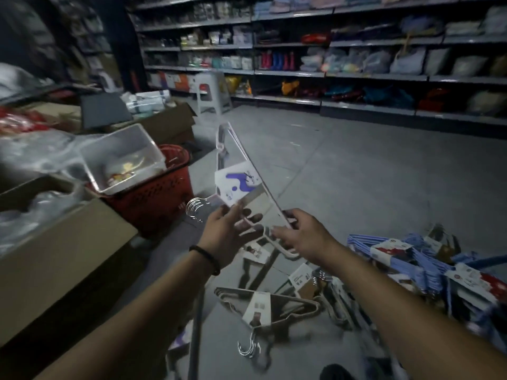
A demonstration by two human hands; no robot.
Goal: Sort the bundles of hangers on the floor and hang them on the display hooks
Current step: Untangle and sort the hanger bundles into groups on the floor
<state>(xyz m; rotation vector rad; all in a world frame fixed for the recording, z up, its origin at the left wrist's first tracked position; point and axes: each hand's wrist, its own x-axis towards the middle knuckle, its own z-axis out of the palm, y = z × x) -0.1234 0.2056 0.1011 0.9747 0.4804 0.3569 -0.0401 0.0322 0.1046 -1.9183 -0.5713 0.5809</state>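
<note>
A bundle of white hangers with a white-and-purple paper label is held up in the air at the centre, its metal hooks pointing left. My left hand holds it from below near the label, fingers curled around the lower bar. My right hand pinches the slanted right arm of the bundle. On the floor below lies a beige hanger bundle with a paper label and chrome hooks. A pile of blue hanger bundles with red-and-white labels lies at the right. No display hooks are in view.
A red shopping basket carrying a clear plastic bin stands at the left. Cardboard boxes with plastic bags fill the left side. A white plastic stool stands by the stocked shelves at the back. Grey floor stretches to the right.
</note>
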